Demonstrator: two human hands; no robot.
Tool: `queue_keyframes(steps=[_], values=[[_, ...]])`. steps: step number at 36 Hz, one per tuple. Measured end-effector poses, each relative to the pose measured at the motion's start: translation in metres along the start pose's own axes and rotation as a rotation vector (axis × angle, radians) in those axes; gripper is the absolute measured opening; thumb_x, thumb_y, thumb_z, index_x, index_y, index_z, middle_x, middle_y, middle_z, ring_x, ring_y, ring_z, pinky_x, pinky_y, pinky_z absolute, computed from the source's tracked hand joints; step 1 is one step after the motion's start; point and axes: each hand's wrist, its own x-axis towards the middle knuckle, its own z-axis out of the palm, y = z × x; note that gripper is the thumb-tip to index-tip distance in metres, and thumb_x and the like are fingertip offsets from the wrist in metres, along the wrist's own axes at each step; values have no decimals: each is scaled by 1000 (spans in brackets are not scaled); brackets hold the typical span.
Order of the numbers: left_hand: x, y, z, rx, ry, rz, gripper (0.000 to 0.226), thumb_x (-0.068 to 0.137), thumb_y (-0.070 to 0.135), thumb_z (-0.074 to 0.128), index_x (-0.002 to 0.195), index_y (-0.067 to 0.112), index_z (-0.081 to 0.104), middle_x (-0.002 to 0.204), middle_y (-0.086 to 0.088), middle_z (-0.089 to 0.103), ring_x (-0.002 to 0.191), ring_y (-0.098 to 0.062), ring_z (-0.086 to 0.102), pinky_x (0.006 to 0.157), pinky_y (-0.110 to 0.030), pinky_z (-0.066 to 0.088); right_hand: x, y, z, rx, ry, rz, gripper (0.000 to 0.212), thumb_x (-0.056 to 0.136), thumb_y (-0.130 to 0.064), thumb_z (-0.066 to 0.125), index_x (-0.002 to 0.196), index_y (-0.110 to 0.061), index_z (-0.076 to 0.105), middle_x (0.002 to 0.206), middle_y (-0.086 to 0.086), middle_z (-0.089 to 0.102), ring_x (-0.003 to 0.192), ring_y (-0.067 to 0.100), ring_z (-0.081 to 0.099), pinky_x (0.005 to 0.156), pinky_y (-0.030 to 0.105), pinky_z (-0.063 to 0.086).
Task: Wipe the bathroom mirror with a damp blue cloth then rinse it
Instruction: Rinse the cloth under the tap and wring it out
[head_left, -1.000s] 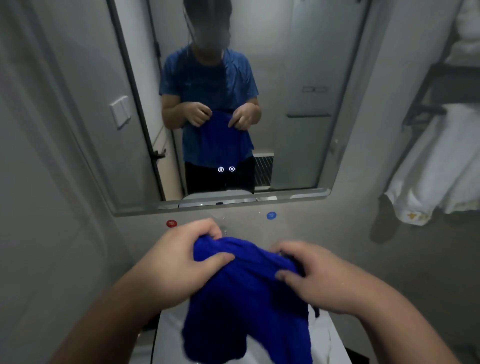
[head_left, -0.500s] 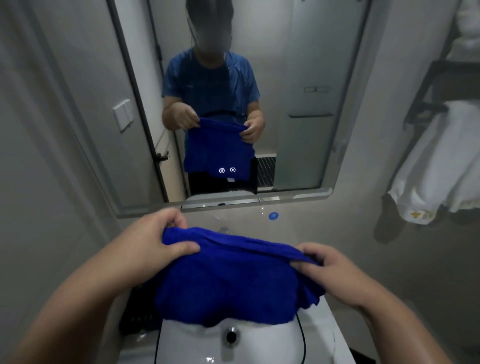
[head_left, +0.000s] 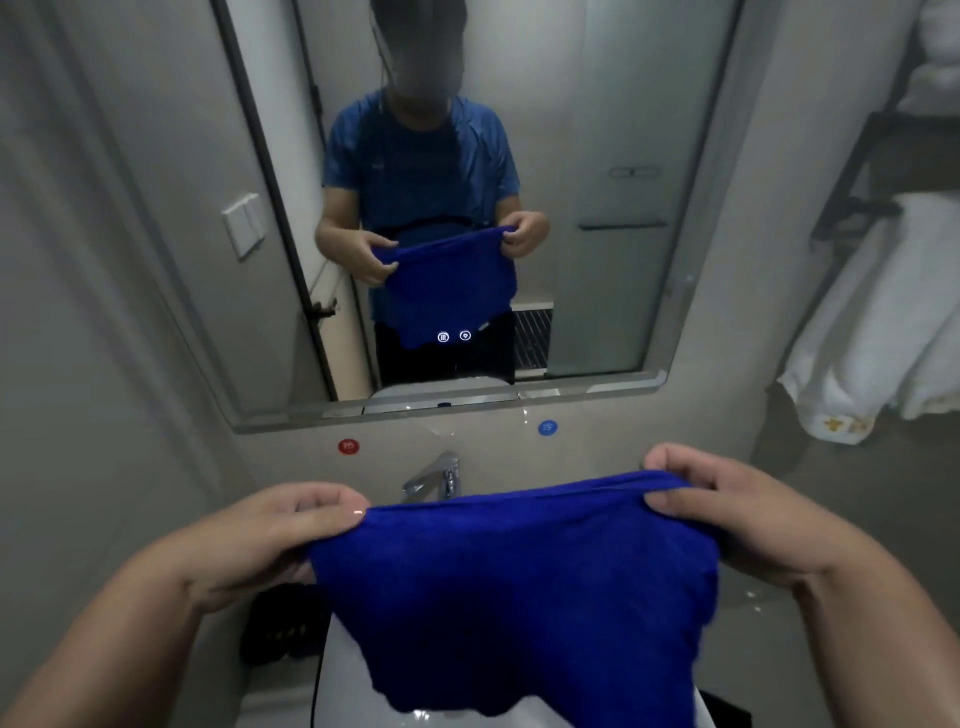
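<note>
The blue cloth (head_left: 519, 587) was held spread out above the white basin (head_left: 343, 691), stretched between two hands and hanging down in front of the person. Its upper left corner was pinched by the left hand (head_left: 265, 540), thumb on the near side and fingers curled behind the fabric. The upper right corner was gripped by the right hand (head_left: 727, 514), the thumb laid over the folded top edge and the fingers tucked behind it. The two hands were kept well apart, with the top edge of the cloth drawn nearly taut between them and the right corner held slightly higher than the left. A chrome tap (head_left: 434, 475) was seen just behind the top edge of the cloth, with a red dot (head_left: 348, 446) and a blue dot (head_left: 547, 427) set on the wall to either side of it. The mirror (head_left: 623, 208) was mounted on the wall above, untouched by the cloth, and the person with the spread cloth was reflected in it. White towels (head_left: 878, 332) were hung on a dark rack at the right. A dark object beside the basin at the left could not be identified.
</note>
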Motion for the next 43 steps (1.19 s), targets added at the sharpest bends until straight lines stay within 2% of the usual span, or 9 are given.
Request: queue_keyframes(steps=[9, 14, 21, 25, 29, 34, 38, 40, 43], values=[[15, 3, 44, -353, 270, 122, 10, 92, 7, 71, 102, 10, 70, 91, -16, 52, 64, -20, 42, 54, -26, 35, 6, -14, 36, 375, 377, 9, 27, 87, 7, 60, 106, -9, 69, 97, 21, 69, 84, 32, 68, 68, 35, 59], [28, 6, 100, -310, 351, 83, 11, 104, -1, 57, 108, 4, 66, 75, -13, 70, 57, -20, 67, 51, -34, 58, 11, -12, 96, 37, 590, -83, 27, 90, 5, 64, 96, -21, 72, 80, 15, 71, 69, 25, 64, 66, 35, 50], [30, 9, 153, -426, 271, 181, 29, 108, 22, 57, 108, 0, 75, 97, -23, 78, 78, -29, 71, 71, -36, 56, 18, 11, 163, -341, 298, -153, 55, 81, -20, 66, 122, -55, 56, 93, -10, 74, 72, 8, 69, 69, 23, 57], [29, 10, 138, -199, 226, 280, 51, 88, 50, 80, 105, 3, 73, 98, -18, 78, 86, -32, 73, 78, -37, 56, 19, 14, 151, -233, 79, -197, 97, 74, -3, 50, 156, -51, 33, 98, -6, 77, 88, 10, 69, 86, 27, 52], [22, 11, 120, 87, 263, 385, 25, 95, 27, 79, 119, 24, 75, 110, -2, 82, 106, -20, 78, 95, -37, 59, 26, 10, 132, -176, 199, -250, 87, 86, 27, 35, 139, -39, 54, 94, 2, 83, 84, 8, 71, 80, 19, 50], [22, 23, 121, 112, 287, 359, 27, 103, 12, 65, 116, 31, 78, 112, 2, 82, 108, -17, 77, 105, -46, 56, 38, 24, 135, -117, 415, -319, 62, 90, 23, 38, 118, -24, 65, 86, 5, 83, 84, 18, 75, 85, 31, 57], [21, 28, 116, 136, 431, 359, 43, 104, 0, 50, 94, 27, 81, 94, 5, 82, 88, -7, 75, 88, -30, 54, 50, 40, 131, -138, 617, -348, 56, 86, 13, 50, 103, -39, 67, 79, -11, 62, 72, 17, 56, 75, 26, 54], [18, 32, 109, 92, 428, 378, 39, 102, -4, 48, 93, 20, 78, 85, 5, 81, 77, -5, 73, 76, -22, 53, 55, 43, 120, -160, 538, -215, 42, 81, -5, 63, 110, -36, 67, 96, -12, 64, 81, 11, 60, 80, 19, 54], [18, 29, 97, -123, 339, 404, 19, 82, 13, 57, 86, 12, 75, 75, -6, 74, 74, -21, 68, 72, -38, 49, 58, 47, 104, -134, 150, 14, 49, 70, -39, 68, 117, -25, 74, 118, -7, 75, 110, 15, 69, 109, 39, 50]])
